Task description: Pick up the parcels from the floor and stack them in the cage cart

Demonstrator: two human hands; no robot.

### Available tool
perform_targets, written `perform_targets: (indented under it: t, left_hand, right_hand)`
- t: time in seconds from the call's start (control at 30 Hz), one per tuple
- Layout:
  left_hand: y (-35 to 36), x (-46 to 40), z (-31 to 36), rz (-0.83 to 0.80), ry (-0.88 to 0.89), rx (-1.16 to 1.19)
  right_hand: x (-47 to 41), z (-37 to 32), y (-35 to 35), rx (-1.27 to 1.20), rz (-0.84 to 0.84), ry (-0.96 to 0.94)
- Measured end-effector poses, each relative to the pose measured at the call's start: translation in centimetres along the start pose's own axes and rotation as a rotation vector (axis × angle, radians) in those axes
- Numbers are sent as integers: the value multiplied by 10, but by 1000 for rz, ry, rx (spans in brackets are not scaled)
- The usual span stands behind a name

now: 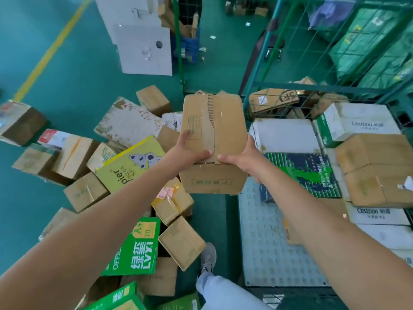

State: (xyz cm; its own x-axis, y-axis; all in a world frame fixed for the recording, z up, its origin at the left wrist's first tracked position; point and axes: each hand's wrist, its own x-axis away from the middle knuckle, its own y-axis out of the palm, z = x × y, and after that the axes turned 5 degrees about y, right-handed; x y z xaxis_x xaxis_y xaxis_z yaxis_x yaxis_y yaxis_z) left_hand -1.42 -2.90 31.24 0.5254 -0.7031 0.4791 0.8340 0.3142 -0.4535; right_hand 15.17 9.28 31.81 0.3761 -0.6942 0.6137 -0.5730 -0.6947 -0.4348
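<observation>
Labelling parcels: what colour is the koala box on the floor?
Yellow, with grey koalas; koala box shows clearly in the head view.

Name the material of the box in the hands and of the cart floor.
Box: brown corrugated cardboard, matte; a torn strip on top bares the fluting. Cart floor: pale sheet with rows of raised studs, probably plastic or painted metal.

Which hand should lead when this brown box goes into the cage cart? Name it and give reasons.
Right. The right hand grips the brown box on the side facing the cage cart, whose bare floor lies just below it. The left hand holds the far side, over the floor pile.
</observation>
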Motion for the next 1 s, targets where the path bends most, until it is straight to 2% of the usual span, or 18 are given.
perform_targets:
  t: [0.27, 0.7, 1.0]
  left_hand:
    - [37, -33, 93, -84, 126, -113]
    - [80, -57, 204, -178, 367, -238]
    - [156, -114, 278, -426, 504, -361]
  right_hand:
    - [-7, 1, -87, -141, 107, 4]
    - [8, 9, -181, -339, 307, -47]
    - [-28, 44, -241, -534, 500, 82]
